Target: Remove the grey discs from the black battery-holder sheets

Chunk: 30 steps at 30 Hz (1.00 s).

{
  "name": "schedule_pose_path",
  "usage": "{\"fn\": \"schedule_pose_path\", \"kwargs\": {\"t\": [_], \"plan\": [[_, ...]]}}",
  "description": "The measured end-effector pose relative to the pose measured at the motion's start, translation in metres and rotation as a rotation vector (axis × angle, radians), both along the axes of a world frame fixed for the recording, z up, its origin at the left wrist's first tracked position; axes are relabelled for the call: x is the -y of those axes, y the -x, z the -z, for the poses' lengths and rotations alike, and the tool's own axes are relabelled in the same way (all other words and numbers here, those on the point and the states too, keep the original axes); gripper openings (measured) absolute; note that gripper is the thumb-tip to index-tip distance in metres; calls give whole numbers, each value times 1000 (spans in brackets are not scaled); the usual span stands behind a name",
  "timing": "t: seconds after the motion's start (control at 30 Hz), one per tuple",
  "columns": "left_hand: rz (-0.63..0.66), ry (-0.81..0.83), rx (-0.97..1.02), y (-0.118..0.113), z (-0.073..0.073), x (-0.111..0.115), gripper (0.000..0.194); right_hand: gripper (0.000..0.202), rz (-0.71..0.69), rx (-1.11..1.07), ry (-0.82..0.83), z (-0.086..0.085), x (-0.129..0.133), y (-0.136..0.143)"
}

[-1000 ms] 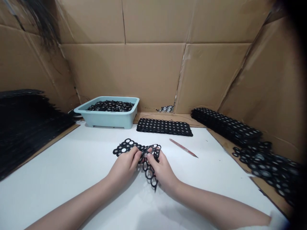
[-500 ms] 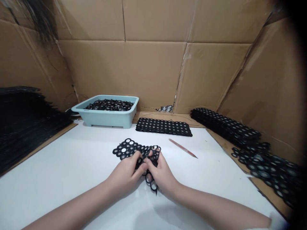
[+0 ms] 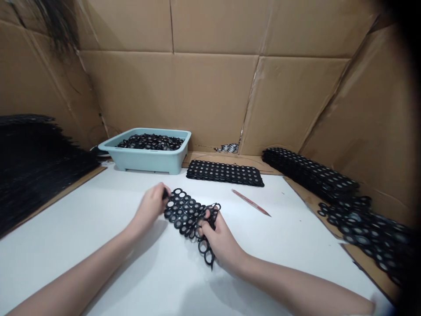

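Observation:
A floppy black sheet of linked rings [image 3: 184, 213], some rings filled pale and others see-through, slants above the white tabletop in front of me. My right hand [image 3: 219, 239] is closed around its crumpled near end, with the thumb pressed on it and a few rings dangling below. At the far left end my left hand [image 3: 153, 202] is closed, with a dark bit of the sheet showing at its fingertips; most of those fingers are hidden. A flat, neat stack of similar ring sheets [image 3: 225, 173] lies beyond my hands.
A light blue basin [image 3: 149, 161] of loose ring pieces stands back left. A red-and-white pencil-like stick [image 3: 251, 203] lies to the right. Piled ring sheets [image 3: 309, 173] and a loose heap [image 3: 365, 237] line the right edge. A tall black stack [image 3: 39, 162] is left; cardboard walls [image 3: 213, 96] enclose the table.
My left hand has moved away from the right hand, left and farther out, to the sheet's far end. The sheet is spread out more between them. My right hand has barely moved.

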<state>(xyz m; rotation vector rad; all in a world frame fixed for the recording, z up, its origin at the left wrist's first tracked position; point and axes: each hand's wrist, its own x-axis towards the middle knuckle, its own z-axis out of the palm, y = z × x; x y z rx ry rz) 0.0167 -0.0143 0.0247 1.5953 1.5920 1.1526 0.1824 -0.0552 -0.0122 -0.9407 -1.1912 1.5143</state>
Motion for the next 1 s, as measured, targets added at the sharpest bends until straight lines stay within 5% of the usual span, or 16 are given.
{"fn": "schedule_pose_path", "kwargs": {"t": [0.07, 0.23, 0.37, 0.63, 1.0], "plan": [[-72, -20, -30, 6, -1, -6, 25, 14, -24, -38, 26, -1, 1, 0], [163, -46, -395, -17, 2, 14, 29, 17, -11, 24, -53, -7, -5, -3], [232, 29, -468, -31, 5, 29, 28, 20, -3, 64, -119, -8, -6, -3], [331, 56, -345, -31, 12, 35, 33, 19, -37, 24, -120, -5, -4, -3], [363, 95, -107, -32, 17, 27, 36, 27, -24, -52, 83, -12, -6, -2]]}}
